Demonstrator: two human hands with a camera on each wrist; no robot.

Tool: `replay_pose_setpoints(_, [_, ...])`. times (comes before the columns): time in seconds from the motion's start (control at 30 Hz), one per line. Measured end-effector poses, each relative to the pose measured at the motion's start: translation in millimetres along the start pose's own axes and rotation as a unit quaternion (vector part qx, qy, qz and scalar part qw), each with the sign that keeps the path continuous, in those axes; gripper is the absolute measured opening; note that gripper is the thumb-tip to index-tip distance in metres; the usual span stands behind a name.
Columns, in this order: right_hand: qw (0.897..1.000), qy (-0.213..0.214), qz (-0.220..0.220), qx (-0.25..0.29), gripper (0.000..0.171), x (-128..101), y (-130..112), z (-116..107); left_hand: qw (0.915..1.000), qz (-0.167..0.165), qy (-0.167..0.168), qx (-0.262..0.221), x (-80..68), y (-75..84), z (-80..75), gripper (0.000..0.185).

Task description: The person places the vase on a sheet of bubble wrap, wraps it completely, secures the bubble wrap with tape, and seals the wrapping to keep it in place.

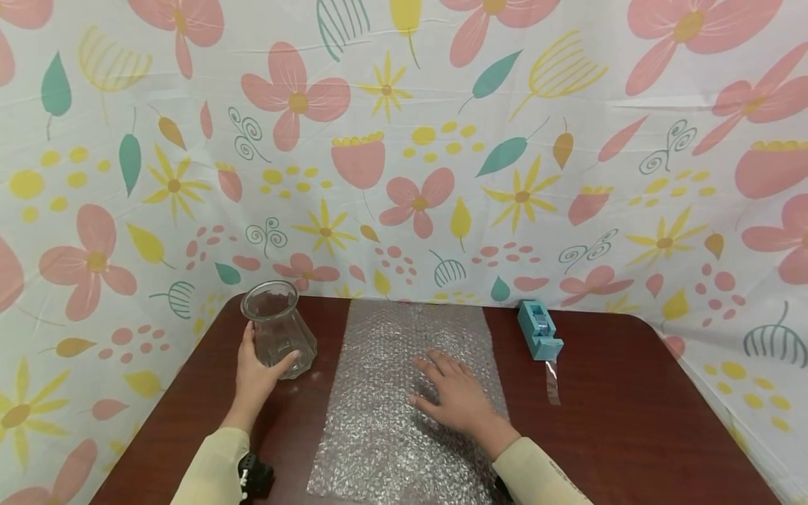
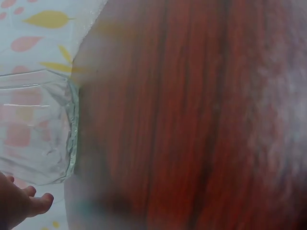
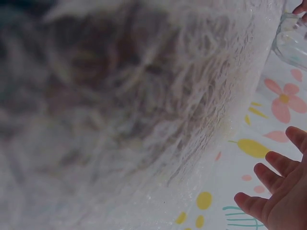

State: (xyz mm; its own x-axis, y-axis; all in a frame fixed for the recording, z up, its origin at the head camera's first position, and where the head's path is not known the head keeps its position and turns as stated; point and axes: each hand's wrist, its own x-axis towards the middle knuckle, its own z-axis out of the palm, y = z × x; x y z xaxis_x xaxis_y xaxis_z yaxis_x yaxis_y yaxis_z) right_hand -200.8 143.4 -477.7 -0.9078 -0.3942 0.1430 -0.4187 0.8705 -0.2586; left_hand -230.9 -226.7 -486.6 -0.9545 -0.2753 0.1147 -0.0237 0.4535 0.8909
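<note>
Head view gives me the clearest read: my left hand (image 1: 255, 375) has its fingers curled round the glass vase (image 1: 279, 338), which stands upright on the counter (image 1: 631, 421) at about ten o'clock, touching the left edge of the bubble wrap sheet (image 1: 404, 421). I judge that grip steadies it. My right hand (image 1: 456, 396) lies flat, fingers spread, pressing the sheet smooth. A blue tape dispenser (image 1: 539, 328) sits at two o'clock, tape strip (image 1: 553, 382) trailing. Nothing blocks either hand.
</note>
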Motion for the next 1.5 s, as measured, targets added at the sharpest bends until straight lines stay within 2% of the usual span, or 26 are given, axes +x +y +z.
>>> replay_pose_setpoints(0.23, [1.0, 0.002, -0.004, -0.008, 0.067, 0, 0, 0, 0.9981, 0.028, 0.035, -0.041, 6.0, -3.9, 12.9, 0.112])
replay_pose_setpoints(0.47, [1.0, -0.001, -0.002, -0.006, 0.067, -1, 0, -1, 0.9969, 0.019, 0.061, -0.047, 4.3, -5.6, 19.5, 0.109])
replay_pose_setpoints(0.77, [1.0, -0.004, 0.0, -0.002, 0.066, -1, 0, 0, 0.995, 0.024, 0.079, -0.056, 5.3, -7.1, 23.2, 0.102])
replay_pose_setpoints(1.0, [1.0, -0.011, -0.002, -0.001, 0.067, -1, 1, -1, 0.9964, -0.002, 0.075, -0.039, 4.8, -3.6, 21.8, 0.1])
replay_pose_setpoints(1.5, [0.999, -0.028, -0.001, 0.023, 0.067, -3, 2, -2, 0.997, 0.007, 0.07, -0.031, 2.2, -1.3, 21.5, 0.097])
